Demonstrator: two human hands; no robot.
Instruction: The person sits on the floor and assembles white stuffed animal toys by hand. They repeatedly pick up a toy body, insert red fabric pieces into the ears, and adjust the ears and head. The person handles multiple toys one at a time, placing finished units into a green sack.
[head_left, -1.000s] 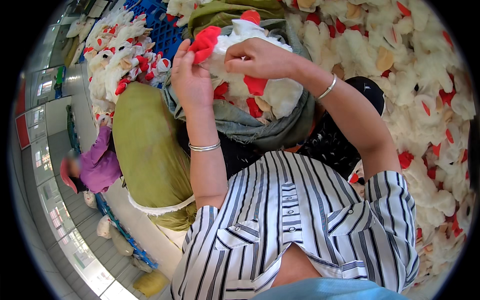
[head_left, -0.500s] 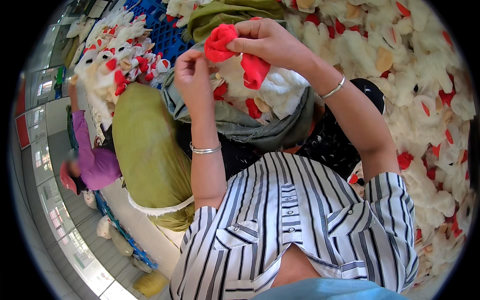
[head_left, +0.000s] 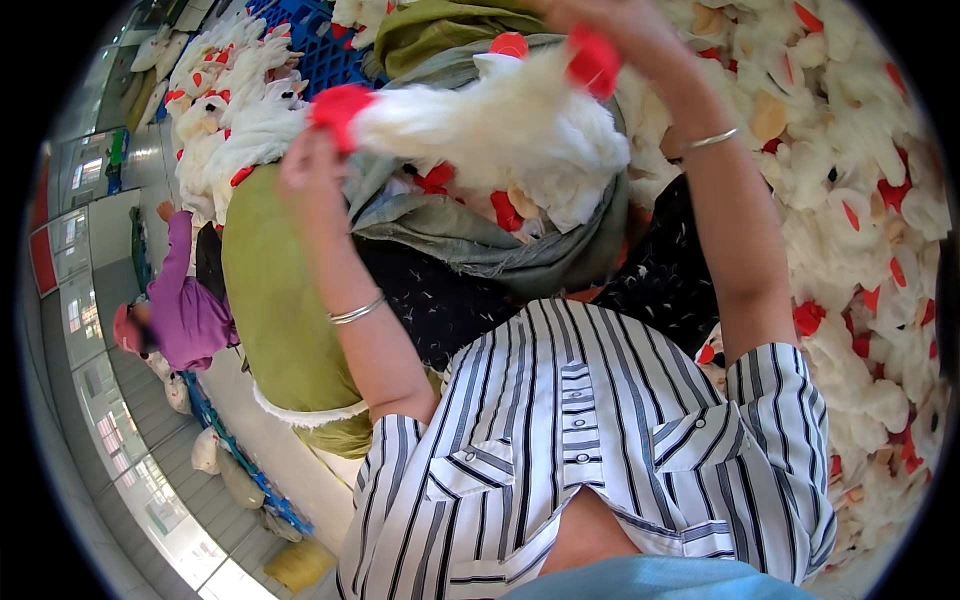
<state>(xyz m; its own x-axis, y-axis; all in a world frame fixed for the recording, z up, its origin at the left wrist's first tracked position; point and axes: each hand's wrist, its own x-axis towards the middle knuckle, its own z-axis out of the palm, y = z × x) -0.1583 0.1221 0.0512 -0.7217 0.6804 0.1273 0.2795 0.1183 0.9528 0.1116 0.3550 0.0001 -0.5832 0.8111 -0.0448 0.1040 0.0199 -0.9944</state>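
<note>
A white furry plush skin [head_left: 470,118] with red fabric ends is stretched between my hands, blurred by motion. My left hand [head_left: 315,175] is closed on its red left end. At the upper edge my right hand [head_left: 615,30] is closed by the red right end [head_left: 593,62], its fingers smeared and partly cut off. Beneath the plush skin, a grey-green cloth sack [head_left: 470,240] lies open between my knees. More white plush pieces [head_left: 575,185] with red parts lie in it.
Piles of white and red plush pieces lie along the right [head_left: 860,200] and at the far left [head_left: 240,95]. A full olive sack [head_left: 290,300] stands by my left leg. A person in purple [head_left: 190,300] sits further left. Blue plastic pallets [head_left: 325,45] show at the back.
The crumpled red fabric has given way to a white furry skin drawn out wide. My left hand has moved left and closed on it; my right hand has moved up and right.
</note>
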